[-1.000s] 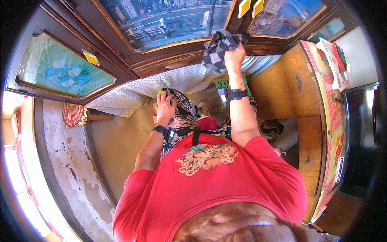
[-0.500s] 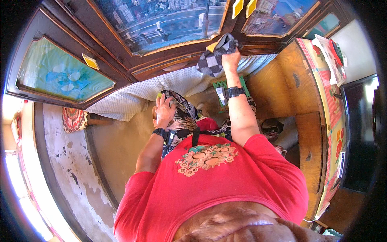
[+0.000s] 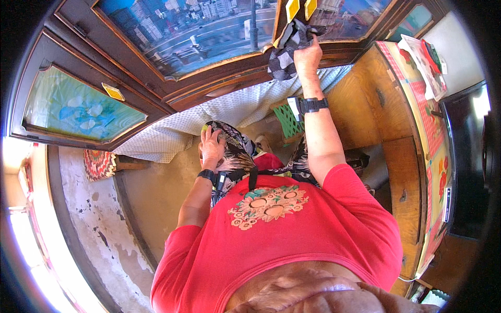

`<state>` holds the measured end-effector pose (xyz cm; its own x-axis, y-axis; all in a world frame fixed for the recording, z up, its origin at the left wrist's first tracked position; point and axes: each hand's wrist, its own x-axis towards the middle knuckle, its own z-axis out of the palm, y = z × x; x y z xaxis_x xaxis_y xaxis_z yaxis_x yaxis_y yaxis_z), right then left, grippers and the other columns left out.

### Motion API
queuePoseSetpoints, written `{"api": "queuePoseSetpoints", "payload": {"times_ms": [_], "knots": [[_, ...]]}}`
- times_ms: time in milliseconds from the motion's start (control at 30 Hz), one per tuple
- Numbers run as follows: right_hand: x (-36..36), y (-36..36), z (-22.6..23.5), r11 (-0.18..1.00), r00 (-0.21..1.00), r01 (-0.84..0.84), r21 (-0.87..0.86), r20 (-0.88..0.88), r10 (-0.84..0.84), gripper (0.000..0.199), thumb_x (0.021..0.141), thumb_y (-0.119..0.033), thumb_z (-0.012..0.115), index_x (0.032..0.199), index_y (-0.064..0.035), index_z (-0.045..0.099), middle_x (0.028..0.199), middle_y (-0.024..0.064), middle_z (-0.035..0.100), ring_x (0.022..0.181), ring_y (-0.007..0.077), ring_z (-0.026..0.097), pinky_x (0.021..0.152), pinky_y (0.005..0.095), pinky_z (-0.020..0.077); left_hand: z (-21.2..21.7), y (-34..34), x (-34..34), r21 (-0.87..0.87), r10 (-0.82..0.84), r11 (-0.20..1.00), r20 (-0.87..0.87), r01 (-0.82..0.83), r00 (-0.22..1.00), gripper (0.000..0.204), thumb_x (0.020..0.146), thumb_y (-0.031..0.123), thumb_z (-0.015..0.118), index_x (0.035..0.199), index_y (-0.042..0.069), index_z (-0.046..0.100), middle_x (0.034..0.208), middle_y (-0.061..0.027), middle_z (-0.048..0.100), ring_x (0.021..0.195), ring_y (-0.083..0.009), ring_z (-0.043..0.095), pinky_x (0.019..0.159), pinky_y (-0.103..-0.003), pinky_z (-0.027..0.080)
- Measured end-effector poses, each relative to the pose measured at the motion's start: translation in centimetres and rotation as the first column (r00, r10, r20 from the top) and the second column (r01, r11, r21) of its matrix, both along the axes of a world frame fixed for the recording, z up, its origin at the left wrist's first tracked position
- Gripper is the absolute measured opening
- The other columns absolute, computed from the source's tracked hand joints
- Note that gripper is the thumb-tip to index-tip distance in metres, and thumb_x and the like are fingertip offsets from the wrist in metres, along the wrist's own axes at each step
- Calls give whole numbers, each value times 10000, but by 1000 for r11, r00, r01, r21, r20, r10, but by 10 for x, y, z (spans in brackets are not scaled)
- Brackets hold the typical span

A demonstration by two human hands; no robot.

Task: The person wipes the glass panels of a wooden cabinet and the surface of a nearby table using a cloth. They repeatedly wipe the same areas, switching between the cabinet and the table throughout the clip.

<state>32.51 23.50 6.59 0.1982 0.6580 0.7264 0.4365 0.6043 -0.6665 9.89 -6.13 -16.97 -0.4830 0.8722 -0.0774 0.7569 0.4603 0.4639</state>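
A black-and-grey checked cloth [image 3: 282, 61] is bunched in my right hand [image 3: 309, 56], whose fingers are closed round it. Cloth and hand are up against the dark wooden cabinet [image 3: 229, 79], at the frame between two picture-covered doors, just below a pair of yellow handles [image 3: 293, 9]. My left hand [image 3: 212, 148] lies on the knee of my flowered trousers [image 3: 235, 156], fingers stretched out, holding nothing. Each wrist wears a black strap with a small device.
White patterned fabric [image 3: 219, 112] hangs below the cabinet. A green lattice stool [image 3: 287, 121] stands under my right forearm. At right are a wooden cabinet [image 3: 360, 104] with a checked cover and a black screen [image 3: 464, 161]. A zigzag-patterned seat cover [image 3: 99, 164] is at left.
My right hand has moved the checked cloth up and slightly right along the cabinet, nearer the yellow handles. The left hand has stayed on the knee. The view has shifted a little.
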Motion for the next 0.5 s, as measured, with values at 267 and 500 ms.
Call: {"api": "queuePoseSetpoints", "payload": {"times_ms": [267,500], "knots": [[6,-20,-100,899,867,44,-436,463,182,269,833,-143,625,1072,-27,665,975,246,686,931,447,656,842,509,533,1,1,1,-24,-14,1000,5,14,1000,459,859,342,633,1301,220,617,1587,-95,325,1471,-367,222,1117,-588,292],[30,-71,-144,645,596,104,-757,567,569,311,840,-219,618,1019,18,710,1026,270,685,1005,402,665,899,473,526,18,-2,15,-85,-105,991,4,105,994,568,853,426,646,1341,146,573,1549,-143,363,1462,-374,250,1155,-554,263]]}}
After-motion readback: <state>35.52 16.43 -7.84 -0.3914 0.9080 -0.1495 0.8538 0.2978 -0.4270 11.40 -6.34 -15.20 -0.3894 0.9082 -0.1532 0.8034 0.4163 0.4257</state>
